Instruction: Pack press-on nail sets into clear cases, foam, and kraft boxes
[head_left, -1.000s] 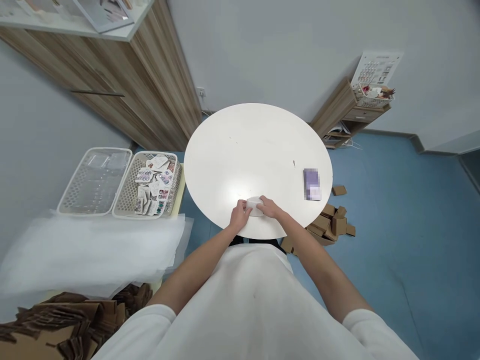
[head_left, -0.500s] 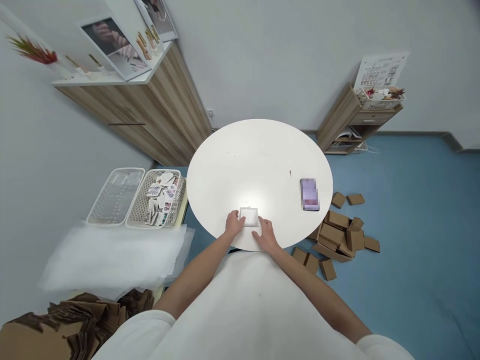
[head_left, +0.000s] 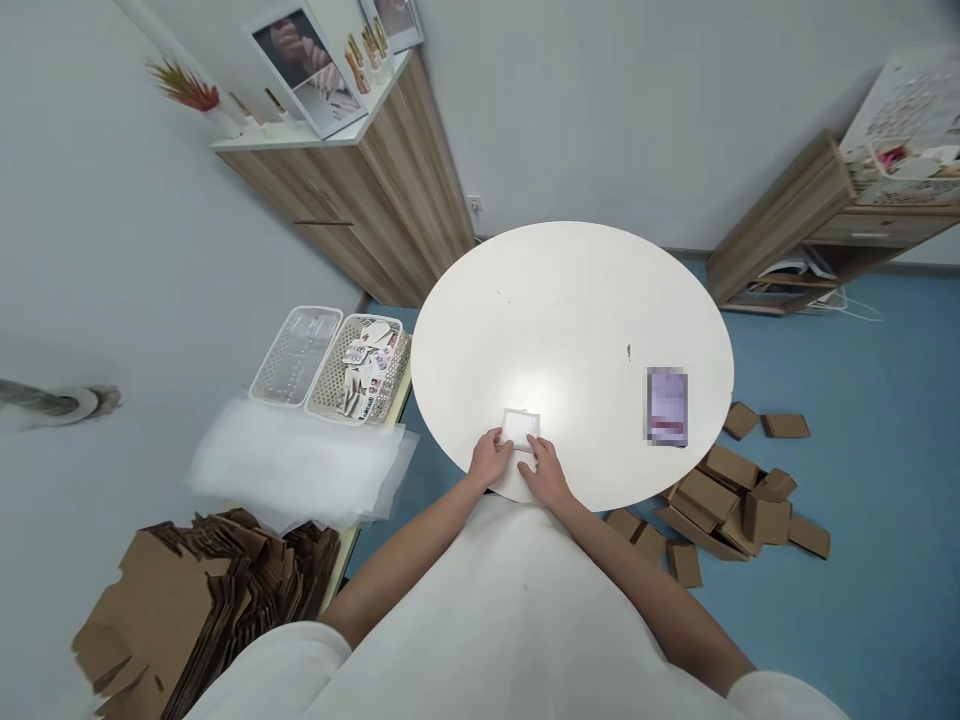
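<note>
A small, flat, white square packet point(head_left: 520, 430) with a paler rim lies on the white oval table point(head_left: 555, 300), close to its near edge. At its left edge the thumb and fingers of my left hand point(head_left: 490, 461) grip it. My right hand point(head_left: 547, 474) holds the lower right side with its fingertips, while its thumb rests apart, lower on the tabletop. What the packet contains cannot be made out.
Right of my hands on the table is a blurred purple item point(head_left: 667, 406). Brown cardboard boxes point(head_left: 720, 495) lie on the floor. To the left stand a basket of printed cards point(head_left: 364, 370), white translucent sheets point(head_left: 292, 460) and stacked flat cardboard point(head_left: 187, 610).
The view has swung left, so the table appears further right. My right fingers have come onto the packet's right side, and my left hand still grips its left edge.
</note>
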